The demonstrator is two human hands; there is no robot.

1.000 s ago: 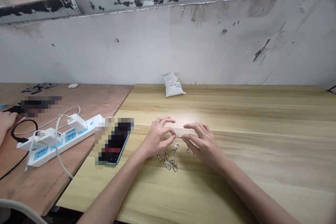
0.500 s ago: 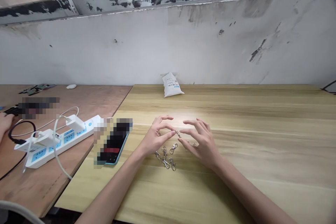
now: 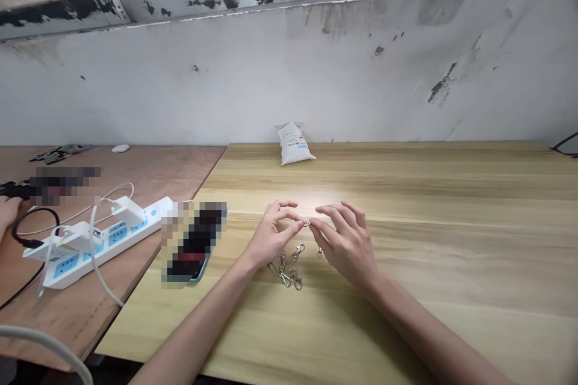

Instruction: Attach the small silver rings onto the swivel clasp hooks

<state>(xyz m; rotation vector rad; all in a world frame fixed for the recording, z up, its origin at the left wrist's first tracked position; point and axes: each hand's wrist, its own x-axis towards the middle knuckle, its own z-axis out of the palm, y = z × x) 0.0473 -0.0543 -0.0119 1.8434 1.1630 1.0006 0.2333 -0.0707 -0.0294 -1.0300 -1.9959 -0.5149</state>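
Observation:
Between my two hands is a small metal swivel clasp (image 3: 306, 224), mostly covered by fingertips. My left hand (image 3: 274, 234) pinches its left end between thumb and forefinger, the other fingers held apart. On its right end the thumb and forefinger of my right hand (image 3: 345, 239) are closed. Several silvery swivel clasps with rings, such as one clasp (image 3: 298, 251) and a lower clasp (image 3: 295, 279), lie on the light wooden table (image 3: 406, 204) below and between my hands. Another metal piece (image 3: 320, 252) shows partly from under my right hand.
A white labelled packet (image 3: 295, 147) lies near the wall. Left of my left arm is a phone (image 3: 198, 246), partly pixelated. A white power strip (image 3: 106, 246) with plugs and cables sits on the brown table, where another person's hand (image 3: 9, 209) shows at the far left.
My right thumb and forefinger, apart before, have closed on the right end of the clasp. My left hand keeps its pinch. The view has shifted slightly.

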